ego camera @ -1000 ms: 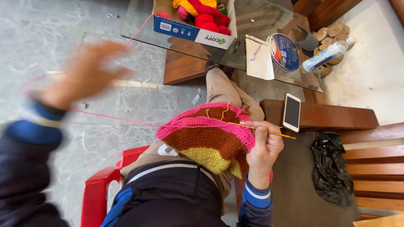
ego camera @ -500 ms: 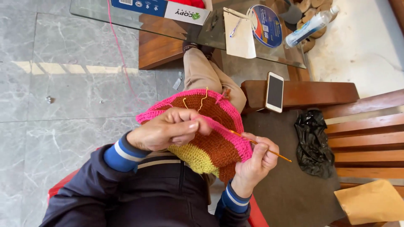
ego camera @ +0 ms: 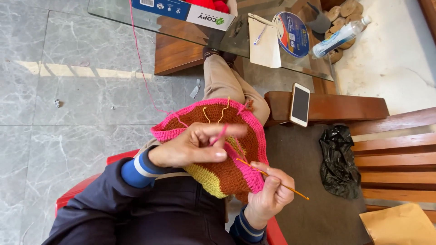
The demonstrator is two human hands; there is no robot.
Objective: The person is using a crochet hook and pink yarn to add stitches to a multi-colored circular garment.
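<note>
— Moved since half a second ago? Left hand (ego camera: 193, 147), lifted slightly off the round crocheted piece of pink, brown and yellow yarn (ego camera: 222, 149), index finger now stretched out with the pink yarn strand (ego camera: 141, 68) looped over it.

— And the crochet piece itself?

— Resting on the lap, over the tan trouser leg (ego camera: 227, 81), draped between both hands. Pink edge outermost, brown band inside, yellow at the near side.

— Grips?

— Left: thumb and lower fingers curled together, pinching the fabric edge, strand across the fingers. Right hand (ego camera: 270, 195): closed tight around the thin orange crochet hook (ego camera: 272, 178), tip pushed into the pink border.

— Round about?

— Red plastic chair (ego camera: 81, 193) underneath. White smartphone (ego camera: 300, 104) on a dark wooden armrest (ego camera: 336, 106), just right of the knee. Crumpled black plastic bag (ego camera: 338, 161) on the seat beside. Farther off, glass tabletop (ego camera: 136, 18) bearing a blue and white cardboard box (ego camera: 184, 10), a clear plastic bottle (ego camera: 338, 38). Grey marble floor (ego camera: 68, 113) at left.
</note>
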